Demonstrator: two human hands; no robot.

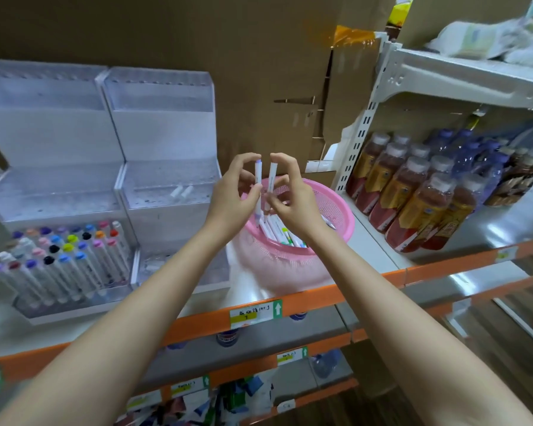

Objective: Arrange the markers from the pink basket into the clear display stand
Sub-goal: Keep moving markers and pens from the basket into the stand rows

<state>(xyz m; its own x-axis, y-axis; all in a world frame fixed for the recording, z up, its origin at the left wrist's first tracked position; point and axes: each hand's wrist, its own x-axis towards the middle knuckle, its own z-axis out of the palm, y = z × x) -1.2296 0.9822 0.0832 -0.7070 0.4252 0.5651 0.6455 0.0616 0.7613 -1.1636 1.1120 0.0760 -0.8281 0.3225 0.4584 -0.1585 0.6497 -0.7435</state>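
Note:
My left hand [234,192] holds a white marker with a purple cap [258,176] upright above the pink basket [330,216]. Beside it, my right hand [293,195] pinches a second white marker [272,176], also upright. Several more markers [285,233] lie in the basket. Two clear tiered display stands sit on the shelf to the left. The left stand [43,192] has several coloured-cap markers [62,250] standing in its lowest tier. In the right stand [166,192], two white markers [182,191] sit in the middle tier.
Bottled drinks [413,192] fill the shelf to the right of the basket. The shelf's orange front edge [320,298] carries price labels. A white shelf upright [363,124] stands behind the basket. Brown cardboard lines the back. Lower shelves hold mixed goods.

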